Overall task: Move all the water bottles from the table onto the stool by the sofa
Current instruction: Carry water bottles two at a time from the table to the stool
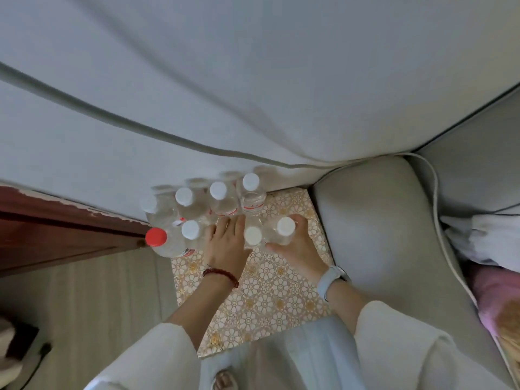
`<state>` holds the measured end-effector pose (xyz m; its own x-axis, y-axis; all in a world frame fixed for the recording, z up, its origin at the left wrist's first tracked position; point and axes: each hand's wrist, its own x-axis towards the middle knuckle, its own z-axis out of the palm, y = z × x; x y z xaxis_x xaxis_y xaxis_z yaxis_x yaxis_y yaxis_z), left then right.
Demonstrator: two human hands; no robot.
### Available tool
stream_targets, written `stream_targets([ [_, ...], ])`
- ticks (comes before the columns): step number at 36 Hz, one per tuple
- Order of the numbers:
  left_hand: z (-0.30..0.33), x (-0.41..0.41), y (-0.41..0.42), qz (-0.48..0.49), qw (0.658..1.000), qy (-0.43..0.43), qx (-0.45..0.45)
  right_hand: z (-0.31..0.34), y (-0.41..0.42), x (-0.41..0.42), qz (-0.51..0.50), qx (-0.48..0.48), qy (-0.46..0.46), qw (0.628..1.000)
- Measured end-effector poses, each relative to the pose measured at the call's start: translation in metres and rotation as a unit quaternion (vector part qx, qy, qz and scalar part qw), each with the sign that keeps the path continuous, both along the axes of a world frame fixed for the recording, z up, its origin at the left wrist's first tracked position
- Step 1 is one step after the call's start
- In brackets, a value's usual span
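My right hand (295, 249) fingers wrap one bottle (282, 232); left hand (225, 243) fingers, spread, steady its neighbour (253, 237) upright on the stool (267, 299).

Stool (261, 299), gold-and-white floral patterned top, stands on pale floor (92, 299) against white wall (225, 80), sofa arm (374, 220) just beside its right edge. Clear bottles upright on far half of top: four white-capped in back row (216, 198), red-capped one (163, 242) at left edge, white-capped one (191, 232) beside it, two more white-capped (253, 237) (284, 229) nearer sofa. Near half of top bare.
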<state>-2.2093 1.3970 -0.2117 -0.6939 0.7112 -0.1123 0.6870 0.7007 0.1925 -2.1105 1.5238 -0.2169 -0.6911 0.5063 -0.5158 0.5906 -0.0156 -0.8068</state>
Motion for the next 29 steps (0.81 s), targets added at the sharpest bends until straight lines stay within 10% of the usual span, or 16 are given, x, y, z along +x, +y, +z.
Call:
stream_targets([
  [29, 0.033, -0.023, -0.012, -0.004, 0.995, 0.074, 0.067, -0.002, -0.005, -0.047, 0.035, 0.102, 0.032, 0.994],
])
